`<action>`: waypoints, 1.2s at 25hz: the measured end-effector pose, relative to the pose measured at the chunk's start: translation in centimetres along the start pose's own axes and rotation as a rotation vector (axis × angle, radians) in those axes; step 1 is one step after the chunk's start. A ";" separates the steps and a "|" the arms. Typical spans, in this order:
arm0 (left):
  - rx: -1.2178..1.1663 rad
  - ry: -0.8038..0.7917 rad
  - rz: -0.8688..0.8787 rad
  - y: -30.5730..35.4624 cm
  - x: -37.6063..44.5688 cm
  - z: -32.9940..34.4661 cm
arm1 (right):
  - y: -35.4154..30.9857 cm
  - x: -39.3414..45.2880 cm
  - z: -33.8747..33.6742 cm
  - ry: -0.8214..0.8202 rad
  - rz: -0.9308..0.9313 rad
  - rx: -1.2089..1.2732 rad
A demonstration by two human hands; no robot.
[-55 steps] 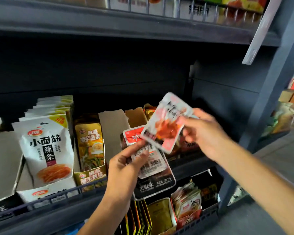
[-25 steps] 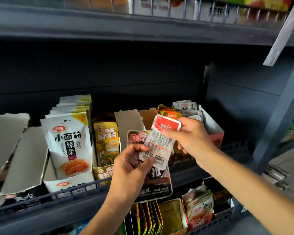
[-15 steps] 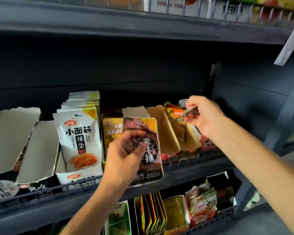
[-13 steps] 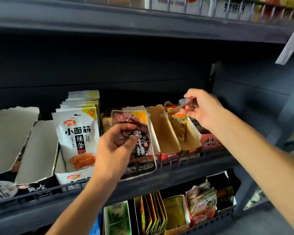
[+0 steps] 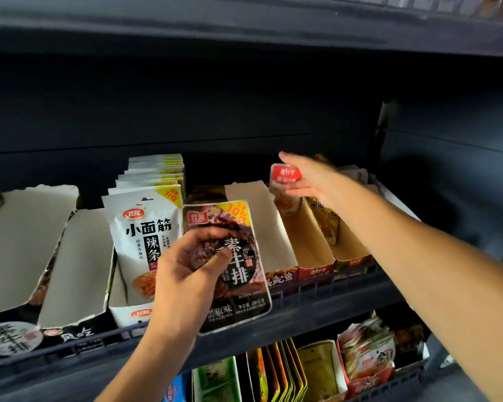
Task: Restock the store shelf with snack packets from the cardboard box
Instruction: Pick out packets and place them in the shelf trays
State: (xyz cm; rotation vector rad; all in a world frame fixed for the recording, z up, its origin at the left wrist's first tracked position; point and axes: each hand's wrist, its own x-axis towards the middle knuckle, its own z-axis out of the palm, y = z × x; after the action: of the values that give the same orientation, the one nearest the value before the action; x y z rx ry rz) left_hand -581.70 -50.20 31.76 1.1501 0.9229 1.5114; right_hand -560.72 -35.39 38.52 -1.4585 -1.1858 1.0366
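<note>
While left hand (image 5: 183,274) grips 素牛排 packet (image 5: 238,265), right hand (image 5: 311,181) pinches red sachet (image 5: 285,177)

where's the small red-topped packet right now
In the head view, right of centre: the right hand holds the small red-topped packet over an open cardboard tray, right of the dark packet.

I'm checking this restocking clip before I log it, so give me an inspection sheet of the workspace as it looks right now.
Surface: dark shelf with a low front rail, lined with open cardboard display trays.
Job's things: dark packet held in front of the rail; small red-topped packet over a brown tray at the back.
Clutter: white packets in a row; two trays on the left show bare cardboard.
Grip: left hand grips the dark packet; right hand pinches the small red-topped packet.
Cables: nothing seen.
Surroundings: lower shelf of mixed packets; another shelf above.
</note>
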 end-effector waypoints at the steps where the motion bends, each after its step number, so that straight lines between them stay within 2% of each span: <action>1: 0.012 -0.006 0.001 0.0 0.0 0.0 | 0.3 0.1 0.2 -0.021 0.006 -0.039; 4: 0.048 -0.033 0.004 0.0 -0.2 -0.1 | 1.4 0.5 0.1 -0.012 -0.029 -0.154; 10: 0.019 -0.031 -0.014 0.2 -0.7 -0.2 | 2.2 0.4 0.0 -0.003 -0.234 -0.208; 13: 0.067 -0.029 -0.005 0.7 -1.2 -0.4 | 2.0 -1.7 0.7 0.131 -0.310 -0.089; 14: 0.100 -0.035 0.007 0.9 -1.4 -0.6 | 1.9 -3.3 1.0 0.130 -0.339 -0.012; 15: 0.121 -0.046 0.023 1.2 -1.6 -0.9 | 1.7 -5.4 1.5 0.066 -0.376 0.013; 17: 0.115 -0.092 0.057 2.0 -2.2 -1.6 | 1.7 -10.3 2.9 -0.208 -0.412 -0.111; 19: 0.128 -0.125 0.112 3.0 -3.1 -2.3 | 1.5 -14.6 4.3 -0.452 -0.345 -0.163; 20: 0.154 -0.136 0.132 3.5 -3.6 -2.8 | 1.4 -15.7 5.0 -0.507 -0.292 -0.108; 24: 0.173 -0.211 0.068 5.7 -5.7 -5.8 | 0.6 -16.6 7.3 -0.458 -0.089 -0.081; 27: 0.179 -0.241 0.091 7.3 -7.1 -9.5 | -0.7 -18.1 10.2 -0.517 -0.102 -0.062; 29: 0.283 -0.120 0.186 8.3 -7.4 -13.1 | -2.3 -18.9 12.5 -0.518 -0.172 -0.054; 30: 0.483 0.001 0.275 8.6 -7.2 -15.2 | -3.2 -18.8 13.5 -0.479 -0.206 -0.032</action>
State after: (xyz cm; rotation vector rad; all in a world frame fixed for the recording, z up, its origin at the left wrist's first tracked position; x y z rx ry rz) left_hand -598.07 -59.22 34.32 1.6779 1.2093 1.5463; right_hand -577.51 -51.55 40.05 -1.1096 -1.6592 1.2644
